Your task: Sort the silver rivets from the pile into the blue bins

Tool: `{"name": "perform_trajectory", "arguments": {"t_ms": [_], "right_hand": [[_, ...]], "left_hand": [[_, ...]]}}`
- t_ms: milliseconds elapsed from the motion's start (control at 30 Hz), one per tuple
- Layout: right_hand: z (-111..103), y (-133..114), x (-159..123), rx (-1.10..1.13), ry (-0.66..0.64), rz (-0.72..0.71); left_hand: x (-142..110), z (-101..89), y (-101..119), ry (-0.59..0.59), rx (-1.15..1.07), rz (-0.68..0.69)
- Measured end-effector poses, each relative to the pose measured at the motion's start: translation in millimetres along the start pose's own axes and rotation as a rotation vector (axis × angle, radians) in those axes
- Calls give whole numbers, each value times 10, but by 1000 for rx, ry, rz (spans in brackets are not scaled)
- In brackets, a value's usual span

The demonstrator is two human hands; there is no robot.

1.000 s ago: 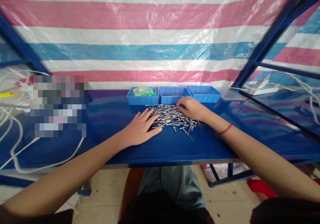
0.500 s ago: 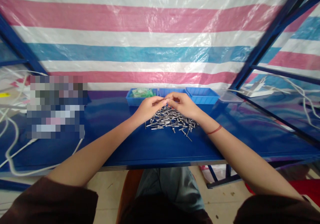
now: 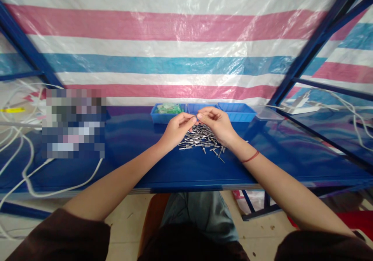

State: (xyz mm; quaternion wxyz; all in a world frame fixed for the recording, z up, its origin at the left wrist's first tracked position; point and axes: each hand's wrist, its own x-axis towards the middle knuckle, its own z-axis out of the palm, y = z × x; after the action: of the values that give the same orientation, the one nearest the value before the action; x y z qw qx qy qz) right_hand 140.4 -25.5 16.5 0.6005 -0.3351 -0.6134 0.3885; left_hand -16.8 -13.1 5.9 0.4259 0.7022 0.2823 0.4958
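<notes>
Over a heap of silver blind rivets (image 3: 196, 138) on the blue table, my hands are raised with fingertips almost meeting. My left hand (image 3: 178, 131) is closed in a pinch of thumb and index finger. Facing it, my right hand (image 3: 217, 126) pinches the same way, its other fingers curled. Whatever sits between the fingertips is too small to make out. Part of the heap is hidden behind both hands. Just beyond stand three blue bins: the left bin (image 3: 164, 118) has green and clear plastic packets (image 3: 168, 108), the middle bin (image 3: 201, 106) is partly covered by my right hand.
The right bin (image 3: 237, 115) stands beside a clear plastic lid (image 3: 269, 113). White cables (image 3: 58, 194) loop across the table's left side, near a blurred-out patch. Blue metal posts (image 3: 305, 55) frame both sides, and a striped plastic sheet (image 3: 175, 28) hangs behind.
My fingertips have moved slightly apart, and both hands have tilted a little. The view has shifted slightly, so the table's left side appears farther right.
</notes>
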Motion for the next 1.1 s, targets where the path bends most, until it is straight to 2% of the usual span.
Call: {"name": "perform_trajectory", "arguments": {"t_ms": [200, 467, 600, 700, 800, 967, 1033, 1100], "right_hand": [[-7, -23, -15, -129, -2, -84], [14, -45, -34, -198, 4, -131], [6, -59, -38, -265, -9, -194], [-6, -64, -41, -350, -10, -201], [-9, -61, -52, -413, -20, -223], [-63, -52, 4, -587, -122, -268], [-147, -19, 108, -703, -73, -269], [-265, 42, 254, -840, 56, -255]], "left_hand": [[-11, -5, 18, -53, 21, -10], [5, 5, -42, -20, 7, 22], [13, -24, -54, 58, 22, 60], [6, -61, -22, 129, 121, 107], [-7, -76, 22, 149, 213, 141], [10, -90, 40, 114, 271, 171], [30, -123, 27, 57, 343, 169], [46, -171, 7, -22, 471, 204]]}}
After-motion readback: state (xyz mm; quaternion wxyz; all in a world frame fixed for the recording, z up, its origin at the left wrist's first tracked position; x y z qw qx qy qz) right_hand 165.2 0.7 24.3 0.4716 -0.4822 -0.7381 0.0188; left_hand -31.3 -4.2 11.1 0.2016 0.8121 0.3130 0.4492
